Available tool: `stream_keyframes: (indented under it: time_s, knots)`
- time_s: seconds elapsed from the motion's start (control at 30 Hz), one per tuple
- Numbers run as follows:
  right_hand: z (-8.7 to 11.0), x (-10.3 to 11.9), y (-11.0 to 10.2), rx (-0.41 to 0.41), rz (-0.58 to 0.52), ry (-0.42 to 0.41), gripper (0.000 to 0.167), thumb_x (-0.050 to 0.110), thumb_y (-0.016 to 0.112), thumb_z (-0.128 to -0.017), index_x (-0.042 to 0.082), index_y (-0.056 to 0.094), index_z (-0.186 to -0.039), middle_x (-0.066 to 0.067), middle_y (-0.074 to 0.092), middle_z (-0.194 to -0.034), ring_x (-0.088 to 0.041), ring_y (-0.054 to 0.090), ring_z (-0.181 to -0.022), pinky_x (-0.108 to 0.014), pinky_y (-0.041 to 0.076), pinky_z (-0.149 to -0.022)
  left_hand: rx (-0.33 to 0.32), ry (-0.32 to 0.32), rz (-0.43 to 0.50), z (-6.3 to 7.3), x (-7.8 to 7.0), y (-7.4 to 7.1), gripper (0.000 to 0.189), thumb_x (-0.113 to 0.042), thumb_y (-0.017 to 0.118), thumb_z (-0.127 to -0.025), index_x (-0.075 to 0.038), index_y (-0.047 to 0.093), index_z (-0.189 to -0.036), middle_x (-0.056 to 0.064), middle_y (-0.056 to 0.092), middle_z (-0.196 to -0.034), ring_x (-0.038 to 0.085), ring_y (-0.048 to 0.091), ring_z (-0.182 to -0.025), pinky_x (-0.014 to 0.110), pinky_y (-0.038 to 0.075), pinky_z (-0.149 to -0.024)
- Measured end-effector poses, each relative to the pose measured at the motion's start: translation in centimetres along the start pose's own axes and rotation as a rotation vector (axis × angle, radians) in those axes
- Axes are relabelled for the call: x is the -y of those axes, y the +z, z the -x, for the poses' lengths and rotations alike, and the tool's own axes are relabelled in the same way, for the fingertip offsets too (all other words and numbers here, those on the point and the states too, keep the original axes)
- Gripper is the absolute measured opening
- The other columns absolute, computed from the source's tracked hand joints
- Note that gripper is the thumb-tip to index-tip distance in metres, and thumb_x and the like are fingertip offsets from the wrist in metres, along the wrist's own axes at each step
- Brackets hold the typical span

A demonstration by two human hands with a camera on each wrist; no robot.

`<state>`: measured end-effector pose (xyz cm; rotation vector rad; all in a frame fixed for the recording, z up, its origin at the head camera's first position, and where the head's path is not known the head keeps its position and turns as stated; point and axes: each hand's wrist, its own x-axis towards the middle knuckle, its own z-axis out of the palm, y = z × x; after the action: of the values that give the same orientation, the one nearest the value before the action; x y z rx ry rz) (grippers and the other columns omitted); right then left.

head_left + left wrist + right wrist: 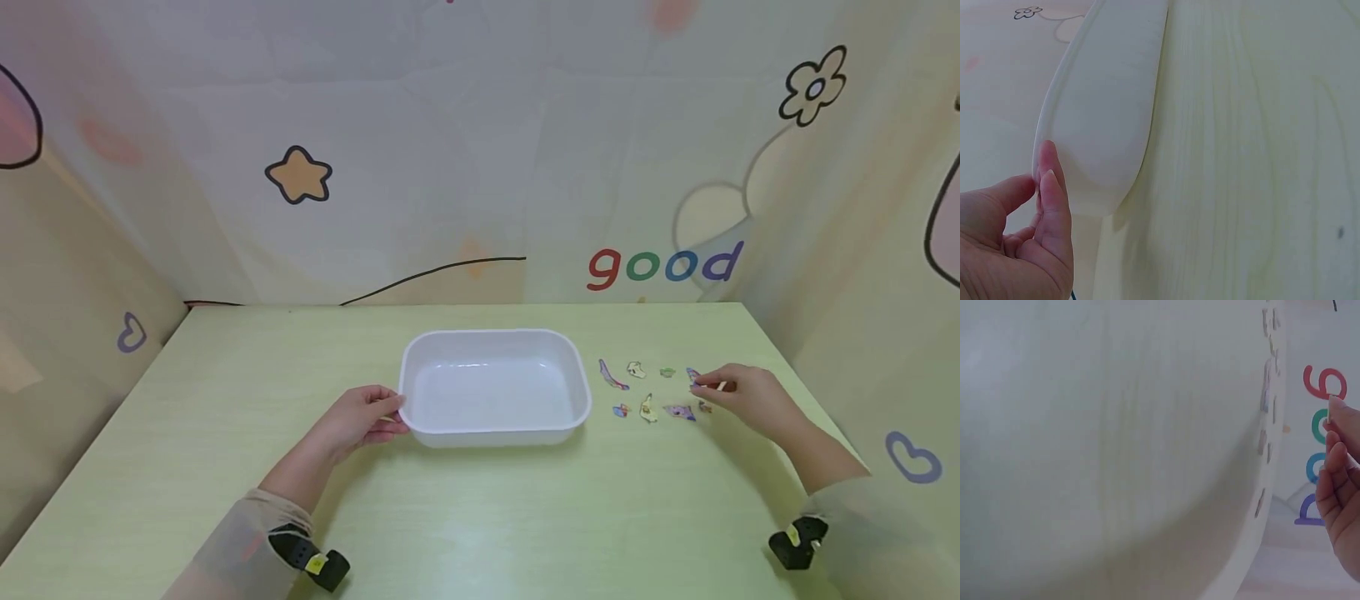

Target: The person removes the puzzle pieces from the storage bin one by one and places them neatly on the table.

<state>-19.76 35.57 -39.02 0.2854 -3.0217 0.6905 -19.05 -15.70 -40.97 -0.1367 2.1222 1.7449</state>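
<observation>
A white plastic basin [491, 396] with rounded corners stands upright at mid-table, and nothing lies inside it. At its left end my left hand [365, 417] pinches the rim, thumb on top and fingers against the outer wall, as the left wrist view shows. Right of the basin, thumb and index finger of my right hand [750, 400] pinch a small flat purple-blue cutout piece [692, 376]. Seen edge-on in the right wrist view, that piece [1329, 412] is held off the table. Its printed picture is mostly hidden by the fingers.
Several other small printed cutouts lie in two loose rows, among them a long purple curved one [611, 377], a yellowish one [648, 409] and a purple one [680, 412]. The pale wooden table [465, 517] meets a patterned curtain [450, 125] behind and at both sides.
</observation>
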Motion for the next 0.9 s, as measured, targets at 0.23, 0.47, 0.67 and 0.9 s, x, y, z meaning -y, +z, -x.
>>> stream_keyframes:
  time_s: [0.23, 0.47, 0.67, 0.9]
  knots:
    - [0.6, -3.6, 0.1, 0.036, 0.033, 0.078, 0.035, 0.024, 0.067, -0.086, -0.007, 0.066, -0.102, -0.021, 0.063, -0.096, -0.024, 0.051, -0.075, -0.031, 0.040, -0.060, -0.009, -0.016, -0.017, 0.2, 0.0, 0.0, 0.030, -0.021, 0.056, -0.095, 0.004, 0.053, -0.112, 0.011, 0.063, -0.087, 0.023, 0.066, -0.079, 0.026, 0.054, -0.067]
    - [0.9, -5.3, 0.3, 0.068, 0.061, 0.118, 0.031, 0.021, 0.067, -0.086, -0.007, 0.067, -0.099, -0.018, 0.065, -0.090, -0.024, 0.052, -0.073, -0.032, 0.040, -0.060, 0.010, 0.006, -0.010, 0.3, -0.1, -0.1, 0.031, -0.021, 0.056, -0.095, 0.005, 0.053, -0.112, 0.010, 0.063, -0.086, 0.024, 0.067, -0.080, 0.027, 0.054, -0.068]
    - [1.0, -5.3, 0.0, 0.088, 0.077, 0.113, 0.027, 0.016, 0.066, -0.085, -0.009, 0.067, -0.096, -0.020, 0.064, -0.089, -0.029, 0.054, -0.077, -0.040, 0.044, -0.066, 0.017, 0.009, -0.012, 0.2, -0.2, -0.1, 0.030, -0.021, 0.056, -0.095, 0.005, 0.053, -0.111, 0.010, 0.063, -0.086, 0.021, 0.067, -0.078, 0.026, 0.054, -0.068]
    - [1.1, -5.4, -0.1, 0.100, 0.110, 0.112, 0.024, 0.014, 0.066, -0.085, -0.008, 0.067, -0.095, -0.021, 0.063, -0.091, -0.032, 0.054, -0.079, -0.047, 0.044, -0.071, 0.016, 0.014, -0.022, 0.0, -0.1, -0.1, 0.032, -0.023, 0.056, -0.095, 0.004, 0.053, -0.112, 0.010, 0.063, -0.086, 0.020, 0.066, -0.076, 0.027, 0.054, -0.068]
